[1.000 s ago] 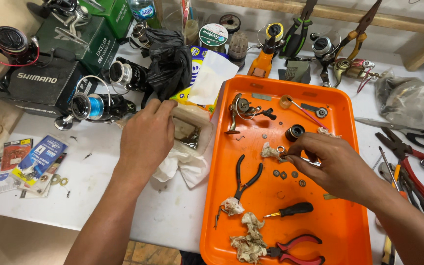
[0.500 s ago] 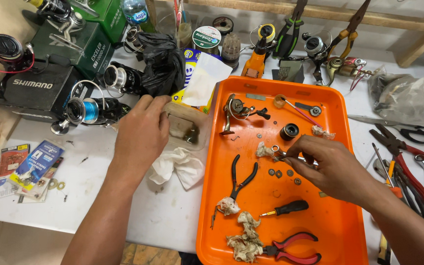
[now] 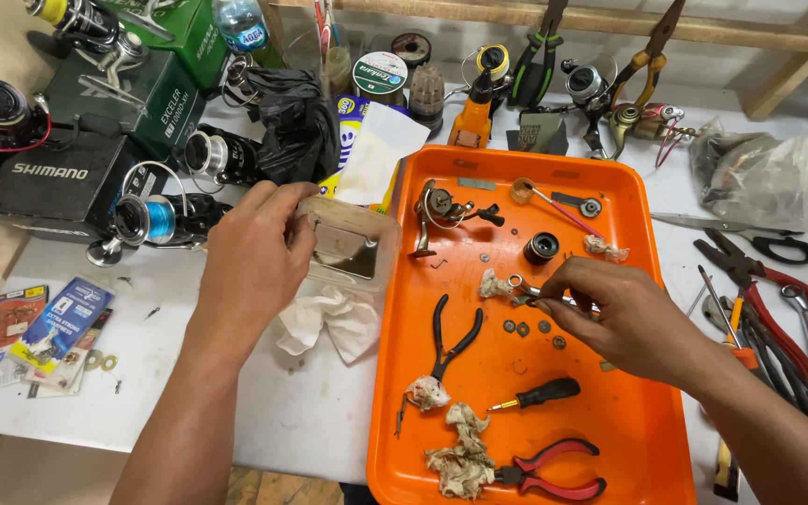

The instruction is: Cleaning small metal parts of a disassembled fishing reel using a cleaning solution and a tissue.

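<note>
Over the orange tray (image 3: 610, 440), the right hand (image 3: 624, 318) pinches a small metal ring (image 3: 514, 281) in its fingers — sorting reel parts, apparently — while the left hand (image 3: 254, 252) grips a clear plastic container (image 3: 353, 245) just left of the tray, to be held steady.

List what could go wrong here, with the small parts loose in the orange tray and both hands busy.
1. The small washers lie loose on the orange tray right under the right hand, which pinches a small metal part; a brush of the wrist might scatter them.
2. The left hand grips a clear plastic container at the tray's edge; tipping it may spill whatever is inside.
3. Greasy paper wads lie among the pliers; a small part could hide in them.
</note>
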